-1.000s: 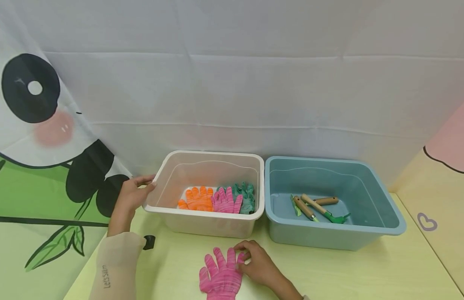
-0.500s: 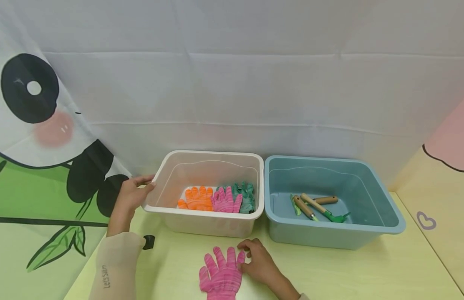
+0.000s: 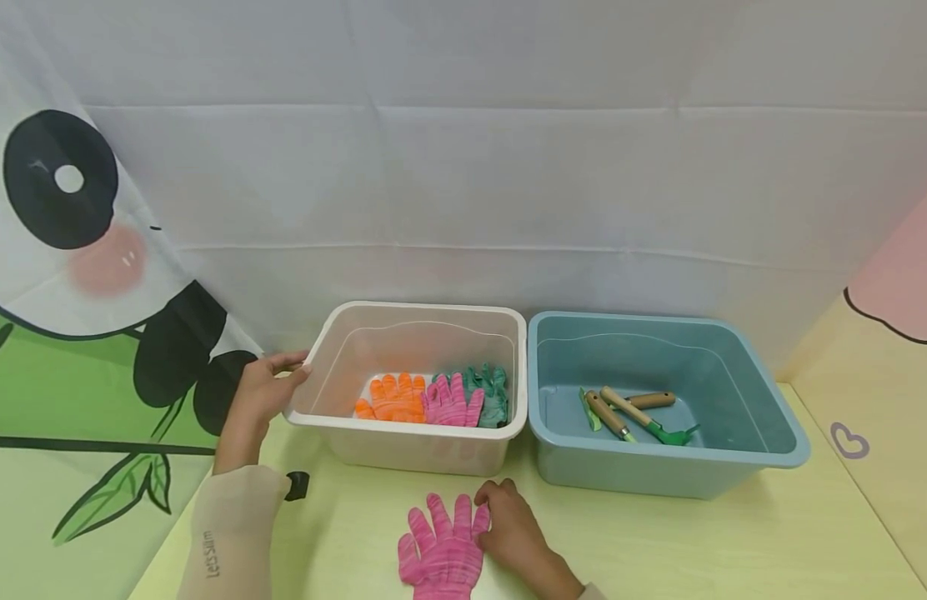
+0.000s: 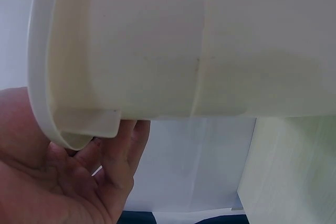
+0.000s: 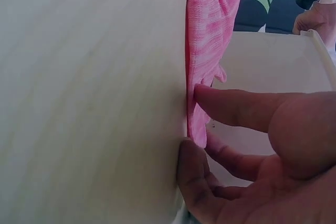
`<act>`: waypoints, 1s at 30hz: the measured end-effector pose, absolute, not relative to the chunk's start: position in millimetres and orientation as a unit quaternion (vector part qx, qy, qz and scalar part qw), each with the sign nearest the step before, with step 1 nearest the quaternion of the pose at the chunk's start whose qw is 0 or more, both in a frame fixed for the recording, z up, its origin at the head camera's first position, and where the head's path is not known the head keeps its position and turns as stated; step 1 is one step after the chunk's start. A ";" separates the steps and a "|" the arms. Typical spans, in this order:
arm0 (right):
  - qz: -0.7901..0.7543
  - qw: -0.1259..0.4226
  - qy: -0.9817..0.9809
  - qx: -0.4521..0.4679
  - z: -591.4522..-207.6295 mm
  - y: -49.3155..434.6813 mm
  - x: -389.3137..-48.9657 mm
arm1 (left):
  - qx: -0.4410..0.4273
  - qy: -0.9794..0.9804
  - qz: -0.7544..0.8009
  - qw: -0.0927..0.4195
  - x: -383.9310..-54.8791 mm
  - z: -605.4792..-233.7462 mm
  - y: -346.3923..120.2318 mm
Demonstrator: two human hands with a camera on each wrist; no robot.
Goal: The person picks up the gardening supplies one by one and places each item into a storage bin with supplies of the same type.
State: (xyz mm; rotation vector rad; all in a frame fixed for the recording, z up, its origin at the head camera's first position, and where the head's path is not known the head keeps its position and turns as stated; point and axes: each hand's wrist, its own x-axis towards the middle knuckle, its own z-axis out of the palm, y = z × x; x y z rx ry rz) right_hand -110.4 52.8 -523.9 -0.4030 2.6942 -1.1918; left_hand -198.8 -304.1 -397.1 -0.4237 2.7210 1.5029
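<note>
A pink knit glove lies flat on the table, fingers pointing away from me. My right hand is at its right edge, thumb and curled forefinger pinching the outermost glove finger; in the right wrist view the thumb presses on the pink fabric while the forefinger's tip meets the tabletop. My left hand grips the left rim of a white plastic bin, fingers hooked beneath the lip. Inside that bin lie an orange glove, another pink glove and green gloves.
Right of the white bin stands a blue bin, the rims nearly meeting. It contains small garden tools with wooden handles, one with a green head. A printed cloth hangs behind. A small black object shows beside the left sleeve.
My right forefinger has curled in closer to the thumb at the glove's outer finger. The left hand, bins and glove look unmoved.
</note>
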 end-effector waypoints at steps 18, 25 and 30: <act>-0.442 0.096 0.883 -0.123 -519.8 56.0 -106.3 | -0.133 0.868 0.479 0.000 -198.6 -396.9 -303.6; -0.533 0.123 0.822 -0.161 -506.9 58.4 -107.3 | -0.135 0.866 0.481 0.001 -199.0 -397.4 -303.7; -0.558 0.137 0.803 -0.156 -491.5 59.1 -106.4 | -0.136 0.867 0.479 0.001 -198.7 -396.6 -303.1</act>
